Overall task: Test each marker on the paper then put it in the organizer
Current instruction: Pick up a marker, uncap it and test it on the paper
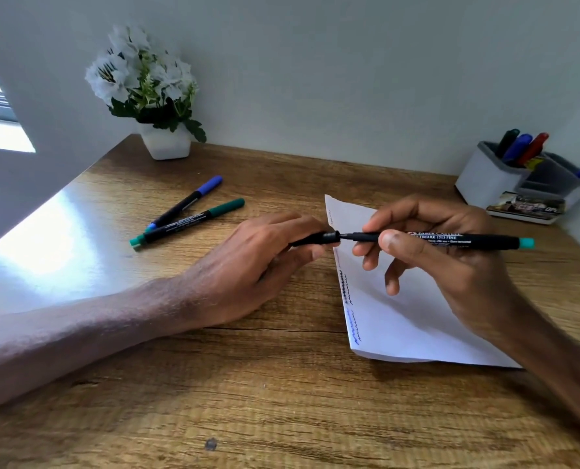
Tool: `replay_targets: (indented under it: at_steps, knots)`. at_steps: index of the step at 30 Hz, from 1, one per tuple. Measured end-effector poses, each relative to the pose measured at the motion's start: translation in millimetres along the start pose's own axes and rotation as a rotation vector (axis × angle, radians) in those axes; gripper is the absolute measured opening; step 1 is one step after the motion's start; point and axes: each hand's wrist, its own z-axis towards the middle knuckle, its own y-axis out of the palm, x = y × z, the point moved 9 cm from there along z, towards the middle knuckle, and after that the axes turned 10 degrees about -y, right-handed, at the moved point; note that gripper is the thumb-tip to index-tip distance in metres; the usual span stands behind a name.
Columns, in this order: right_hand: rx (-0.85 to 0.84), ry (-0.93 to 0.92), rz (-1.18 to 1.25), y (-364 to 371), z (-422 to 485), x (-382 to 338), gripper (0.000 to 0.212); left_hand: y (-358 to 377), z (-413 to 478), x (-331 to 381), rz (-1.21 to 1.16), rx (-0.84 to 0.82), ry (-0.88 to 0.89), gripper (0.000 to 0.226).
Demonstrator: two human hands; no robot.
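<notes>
My right hand (441, 262) grips a black marker (468, 239) with a teal end, held level above the white paper (414, 319). My left hand (265, 265) is closed on its dark cap (326, 237), which sits right at the marker's tip. Whether the cap is fully seated on the tip I cannot tell. The paper bears several scribbled lines along its left edge. Two more markers lie on the desk to the left: one with a blue cap (188, 201) and one with a green cap (190, 223). The grey organizer (491, 177) at the far right holds several markers.
A white pot of white flowers (153, 93) stands at the back left against the wall. A small printed box (525, 208) lies in front of the organizer. The wooden desk (248, 384) meets walls at the back and right; a window is at far left.
</notes>
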Motion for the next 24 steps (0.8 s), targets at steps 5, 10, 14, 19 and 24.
replay_targets:
  at_steps: [5, 10, 14, 19, 24]
  knots:
    - [-0.002, 0.034, -0.001, -0.1, -0.2, 2.8, 0.017, 1.8, -0.5, -1.7, 0.021, -0.014, -0.006, 0.036]
    - [0.009, 0.055, 0.017, -1.7, -1.4, 4.1, 0.016, 4.7, 0.0, -3.4, 0.065, -0.029, -0.01, 0.038]
    - [0.012, 0.065, -0.008, -2.4, -1.3, 3.7, 0.014, 5.6, -0.8, -4.2, 0.08, -0.032, -0.014, 0.039]
    - [-0.024, 0.053, -0.026, 3.7, -1.6, 1.1, 0.014, 8.1, -1.3, -3.4, 0.114, -0.047, -0.007, 0.042]
    - [0.0, 0.04, -0.093, 5.7, -0.4, 1.1, 0.02, 5.6, -1.4, 1.3, 0.08, -0.027, 0.036, 0.044]
